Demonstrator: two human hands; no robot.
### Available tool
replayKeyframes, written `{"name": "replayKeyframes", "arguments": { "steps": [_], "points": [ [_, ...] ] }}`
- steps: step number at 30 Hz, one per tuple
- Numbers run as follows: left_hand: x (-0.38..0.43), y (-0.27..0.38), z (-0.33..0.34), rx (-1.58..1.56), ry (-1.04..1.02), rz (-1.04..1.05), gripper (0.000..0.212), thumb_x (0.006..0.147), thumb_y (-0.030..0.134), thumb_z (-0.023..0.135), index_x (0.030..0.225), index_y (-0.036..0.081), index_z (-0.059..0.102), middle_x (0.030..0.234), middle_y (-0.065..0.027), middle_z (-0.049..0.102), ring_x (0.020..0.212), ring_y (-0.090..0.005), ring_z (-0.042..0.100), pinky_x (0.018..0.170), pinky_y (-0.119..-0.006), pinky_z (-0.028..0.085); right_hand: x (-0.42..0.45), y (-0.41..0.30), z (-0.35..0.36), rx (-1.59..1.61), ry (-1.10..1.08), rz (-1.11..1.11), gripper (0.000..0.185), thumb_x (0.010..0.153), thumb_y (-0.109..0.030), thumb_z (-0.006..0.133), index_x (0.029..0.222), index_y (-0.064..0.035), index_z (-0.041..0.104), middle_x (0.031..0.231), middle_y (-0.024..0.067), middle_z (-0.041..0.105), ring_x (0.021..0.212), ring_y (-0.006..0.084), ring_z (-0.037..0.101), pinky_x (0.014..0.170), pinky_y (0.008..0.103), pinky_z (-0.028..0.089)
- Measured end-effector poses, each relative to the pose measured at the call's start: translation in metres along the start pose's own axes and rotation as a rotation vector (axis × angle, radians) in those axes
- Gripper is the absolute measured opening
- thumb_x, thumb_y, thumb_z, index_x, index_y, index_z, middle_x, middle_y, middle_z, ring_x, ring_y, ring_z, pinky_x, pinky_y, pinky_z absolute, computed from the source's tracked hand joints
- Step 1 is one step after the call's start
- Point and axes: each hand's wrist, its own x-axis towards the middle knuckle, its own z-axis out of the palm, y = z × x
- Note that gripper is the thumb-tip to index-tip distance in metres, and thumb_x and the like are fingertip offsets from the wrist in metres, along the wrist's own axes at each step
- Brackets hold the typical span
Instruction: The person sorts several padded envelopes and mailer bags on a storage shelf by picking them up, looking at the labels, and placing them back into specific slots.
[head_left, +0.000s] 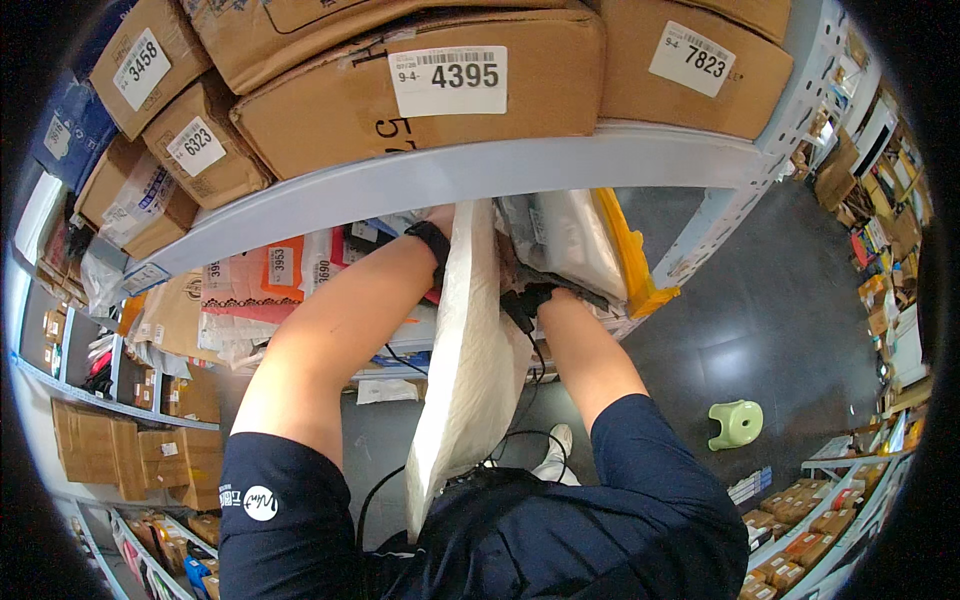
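A large white padded mailer (469, 360) stands on edge between my forearms, reaching from the shelf back to my chest. My left hand is inside the shelf bay, hidden behind the mailer and beam; only its wrist with a black band (433, 244) shows. Beside the packages on the right, my right hand (541, 296) is mostly hidden, with something black at the wrist and a cable hanging from it. What either hand holds cannot be seen. Clear plastic-wrapped parcels (574, 232) and a yellow bag (634, 262) stand just beyond my right hand.
A grey metal shelf beam (480, 169) crosses above my forearms, bearing labelled cardboard boxes (420, 97). Flat mailers (247, 277) lie in the bay at left. A perforated upright (795, 97) stands at right. A green plastic stool (736, 425) is on the floor.
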Motion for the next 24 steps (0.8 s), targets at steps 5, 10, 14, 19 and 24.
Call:
{"name": "replayKeyframes", "arguments": {
  "steps": [5,10,14,19,24],
  "points": [
    [-0.011,0.003,-0.014,-0.042,0.061,0.095,0.042,0.087,0.025,0.052,0.125,0.005,0.054,0.125,-0.0181,0.055,0.116,-0.0336,0.052,0.098,-0.040,0.041,0.001,-0.017,-0.014,-0.081,0.077,-0.034,0.062,0.096,-0.050,0.038,0.136,-0.0024,0.036,0.126,0.0182,0.049,0.114,0.0281,0.047,0.096,0.0358,0.037],
    [-0.055,0.013,-0.054,-0.104,0.079,0.176,0.040,0.088,0.022,0.052,0.124,0.005,0.055,0.126,-0.0178,0.054,0.117,-0.0333,0.051,0.098,-0.040,0.042,0.002,-0.027,-0.004,-0.139,0.074,-0.055,0.065,0.095,-0.051,0.038,0.137,-0.0022,0.032,0.129,0.0196,0.046,0.117,0.0299,0.044,0.099,0.0367,0.035],
    [-0.122,0.058,-0.137,-0.409,-0.234,-0.078,0.061,0.081,0.026,0.065,0.133,0.002,0.045,0.135,-0.0211,0.046,0.121,-0.0362,0.049,0.101,-0.041,0.040,0.002,-0.033,-0.015,-0.185,0.114,-0.070,0.068,0.095,-0.052,0.038,0.139,-0.0020,0.029,0.132,0.0208,0.043,0.120,0.0313,0.041,0.100,0.0375,0.033],
    [-0.235,0.134,-0.150,-1.598,-0.189,-0.716,0.116,0.069,0.051,0.078,0.148,0.001,0.010,0.146,-0.0213,0.033,0.131,-0.0272,0.039,0.106,-0.037,0.033,0.002,-0.043,-0.004,-0.245,0.116,-0.097,0.071,0.094,-0.054,0.038,0.141,-0.0017,0.026,0.136,0.0222,0.039,0.124,0.0331,0.038,0.103,0.0384,0.031],
    [-0.197,0.149,-0.126,-1.394,-0.132,-0.837,0.062,0.085,0.010,0.061,0.138,-0.004,0.031,0.128,-0.0133,0.049,0.118,-0.0189,0.045,0.102,-0.032,0.035,-0.001,-0.057,0.000,-0.342,0.164,-0.138,0.075,0.094,-0.056,0.038,0.143,-0.0015,0.022,0.139,0.0236,0.035,0.128,0.0349,0.035,0.105,0.0393,0.029]
  ]
}}
